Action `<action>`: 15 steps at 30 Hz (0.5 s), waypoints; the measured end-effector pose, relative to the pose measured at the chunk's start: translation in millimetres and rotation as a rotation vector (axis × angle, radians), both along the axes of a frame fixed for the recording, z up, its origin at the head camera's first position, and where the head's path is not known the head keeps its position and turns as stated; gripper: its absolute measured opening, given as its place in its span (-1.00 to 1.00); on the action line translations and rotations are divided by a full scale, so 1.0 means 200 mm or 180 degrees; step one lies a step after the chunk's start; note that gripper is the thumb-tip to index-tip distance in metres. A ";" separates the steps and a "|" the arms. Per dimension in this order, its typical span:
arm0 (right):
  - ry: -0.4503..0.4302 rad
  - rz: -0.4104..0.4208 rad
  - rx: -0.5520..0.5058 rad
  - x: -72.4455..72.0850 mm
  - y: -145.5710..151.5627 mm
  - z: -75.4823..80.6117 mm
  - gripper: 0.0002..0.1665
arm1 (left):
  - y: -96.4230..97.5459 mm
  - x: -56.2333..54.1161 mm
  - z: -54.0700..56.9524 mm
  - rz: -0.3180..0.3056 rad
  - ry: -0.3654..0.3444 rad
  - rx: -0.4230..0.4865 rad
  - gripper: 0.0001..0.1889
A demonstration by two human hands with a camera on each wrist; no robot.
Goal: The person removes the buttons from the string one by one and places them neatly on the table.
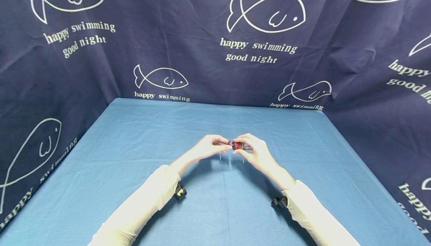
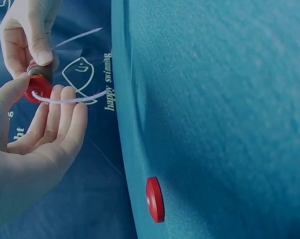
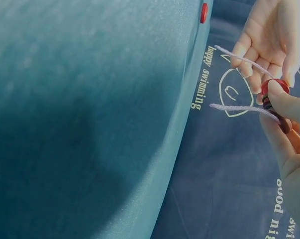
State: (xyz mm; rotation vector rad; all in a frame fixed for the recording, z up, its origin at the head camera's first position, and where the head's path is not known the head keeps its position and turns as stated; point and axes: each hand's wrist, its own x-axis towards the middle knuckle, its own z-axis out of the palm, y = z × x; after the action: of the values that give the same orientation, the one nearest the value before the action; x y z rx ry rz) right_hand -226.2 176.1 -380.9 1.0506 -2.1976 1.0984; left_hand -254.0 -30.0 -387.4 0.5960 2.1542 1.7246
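Observation:
A short stack of red and brown buttons is threaded on a pale lilac string. My right hand grips the stack between thumb and fingers, above the table. Facing it, my left hand pinches a red button at the stack's left end, thumb on its edge and fingers beneath. The string comes out through that button's face and trails over the left fingers. Its other tail comes out at the right hand's end of the stack. Fingers hide part of the stack.
Another red button lies on the blue table cloth, near the left forearm. Dark blue curtains with white fish prints stand behind and at both sides of the table. Each wrist wears a small black camera.

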 end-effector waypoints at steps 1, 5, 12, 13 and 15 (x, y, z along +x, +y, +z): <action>-0.0002 -0.0009 0.0009 0.00 0.00 0.00 -0.58 | 0.00 0.00 0.00 -0.0005 0.0005 0.0004 -0.70; 0.0029 -0.0074 0.0077 0.01 0.00 0.01 -0.58 | 0.00 0.01 0.00 -0.0006 0.0039 -0.0031 -0.70; 0.0064 -0.0146 0.0131 0.01 0.01 0.01 -0.58 | 0.00 0.00 0.00 0.0015 0.0015 -0.0071 -0.69; 0.0051 -0.0149 0.0130 0.01 0.01 0.01 -0.58 | -0.01 0.00 -0.01 0.0016 0.0018 -0.0072 -0.69; 0.0033 -0.0160 0.0133 0.01 0.01 0.01 -0.58 | -0.01 0.00 -0.01 0.0006 0.0033 -0.0079 -0.68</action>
State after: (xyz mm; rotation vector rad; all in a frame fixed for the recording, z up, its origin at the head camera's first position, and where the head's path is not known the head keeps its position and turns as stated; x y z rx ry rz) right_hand -225.0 178.8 -378.4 1.0105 -2.2354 1.0271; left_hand -254.1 -31.7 -389.4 0.5976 2.1807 1.6967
